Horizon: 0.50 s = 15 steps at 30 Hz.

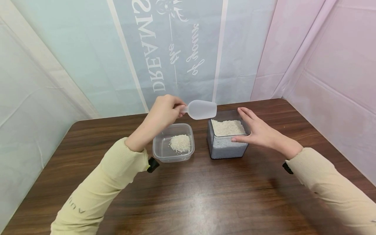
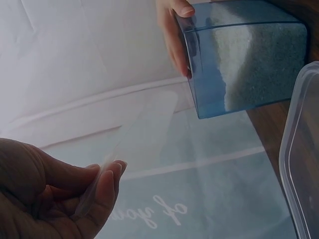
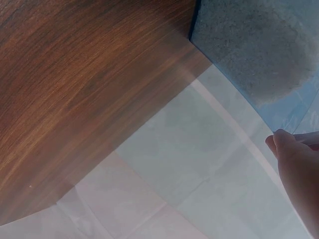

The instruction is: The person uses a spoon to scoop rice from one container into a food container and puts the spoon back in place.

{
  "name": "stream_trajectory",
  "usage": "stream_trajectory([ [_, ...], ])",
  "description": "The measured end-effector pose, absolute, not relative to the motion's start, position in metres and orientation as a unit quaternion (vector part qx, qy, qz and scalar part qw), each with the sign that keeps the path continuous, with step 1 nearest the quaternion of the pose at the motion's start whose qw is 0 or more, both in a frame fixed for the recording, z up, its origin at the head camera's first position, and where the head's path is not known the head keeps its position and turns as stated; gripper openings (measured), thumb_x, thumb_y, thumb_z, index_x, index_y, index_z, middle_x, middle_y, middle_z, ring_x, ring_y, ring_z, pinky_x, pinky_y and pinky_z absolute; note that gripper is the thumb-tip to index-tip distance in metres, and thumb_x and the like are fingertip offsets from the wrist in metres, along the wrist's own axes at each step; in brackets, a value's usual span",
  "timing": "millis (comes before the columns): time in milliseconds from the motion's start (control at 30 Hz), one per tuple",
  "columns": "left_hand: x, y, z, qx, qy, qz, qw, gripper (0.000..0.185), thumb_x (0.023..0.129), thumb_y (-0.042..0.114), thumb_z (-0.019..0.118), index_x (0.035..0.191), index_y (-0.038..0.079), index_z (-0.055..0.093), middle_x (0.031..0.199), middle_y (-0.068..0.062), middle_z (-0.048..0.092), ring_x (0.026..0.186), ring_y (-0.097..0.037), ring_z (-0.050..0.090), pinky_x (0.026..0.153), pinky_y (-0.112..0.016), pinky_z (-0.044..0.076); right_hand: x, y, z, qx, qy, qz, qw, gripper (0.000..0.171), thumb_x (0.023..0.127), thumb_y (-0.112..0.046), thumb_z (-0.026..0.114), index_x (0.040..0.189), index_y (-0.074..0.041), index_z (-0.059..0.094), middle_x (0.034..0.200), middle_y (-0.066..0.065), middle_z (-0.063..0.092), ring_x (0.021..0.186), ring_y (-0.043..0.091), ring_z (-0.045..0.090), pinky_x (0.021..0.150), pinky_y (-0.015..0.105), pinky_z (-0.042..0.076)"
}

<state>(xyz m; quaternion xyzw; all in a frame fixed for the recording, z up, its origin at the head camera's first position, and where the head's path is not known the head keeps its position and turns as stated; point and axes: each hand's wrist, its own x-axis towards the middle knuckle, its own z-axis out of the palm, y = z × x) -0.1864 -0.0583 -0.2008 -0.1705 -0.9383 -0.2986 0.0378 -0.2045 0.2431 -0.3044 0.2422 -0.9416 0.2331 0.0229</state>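
My left hand (image 1: 166, 109) pinches the short handle of a translucent white scoop (image 1: 202, 110), held level in the air with its blade toward the right. No rice shows in the scoop. Below that hand stands a clear plastic container (image 1: 161, 148) with a small heap of rice (image 1: 180, 143) on its bottom. My right hand (image 1: 259, 132) grips the top of a dark, see-through rice bin (image 1: 210, 145), thumb at the front rim and fingers at the back. Rice (image 1: 229, 128) fills much of the bin. In the left wrist view the scoop's blade looks faint and nearly transparent.
Both containers stand side by side on a dark wooden table (image 1: 182, 195), with a gap between them. Behind the table hangs a printed cloth (image 1: 194, 88). Pale cloth also closes off the left and right sides.
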Motion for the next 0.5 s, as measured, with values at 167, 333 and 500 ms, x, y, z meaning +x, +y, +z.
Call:
stream_trajectory([
  [167,-0.187,-0.053,-0.202,-0.175,-0.938,-0.297,0.032,0.019,0.091,0.008,0.052,0.094,0.002,0.069,0.075,-0.006,0.066,0.069,-0.014,0.060,0.058,-0.023,0.041,-0.205,0.243,-0.304,0.242,-0.942,0.232,0.022,0.103,0.071,-0.045,0.074,0.143,0.001,0.016,0.147,0.012,0.016,0.132,0.031,0.023,0.102,0.048,0.025],
  [333,-0.188,-0.048,-0.201,-0.176,-0.942,-0.285,0.032,0.019,0.091,0.009,0.052,0.091,0.004,0.070,0.076,-0.006,0.066,0.068,-0.013,0.056,0.058,-0.023,0.041,-0.204,0.243,-0.303,0.248,-0.941,0.231,0.021,0.103,0.072,-0.046,0.072,0.143,0.001,0.015,0.147,0.015,0.016,0.132,0.033,0.023,0.101,0.050,0.026],
  [500,-0.190,-0.042,-0.200,-0.177,-0.945,-0.275,0.026,0.018,0.091,0.010,0.052,0.089,0.005,0.070,0.077,-0.005,0.066,0.065,-0.013,0.054,0.054,-0.022,0.040,-0.203,0.242,-0.301,0.255,-0.939,0.230,0.017,0.102,0.073,-0.046,0.071,0.143,0.002,0.014,0.147,0.018,0.015,0.131,0.036,0.022,0.099,0.052,0.026],
])
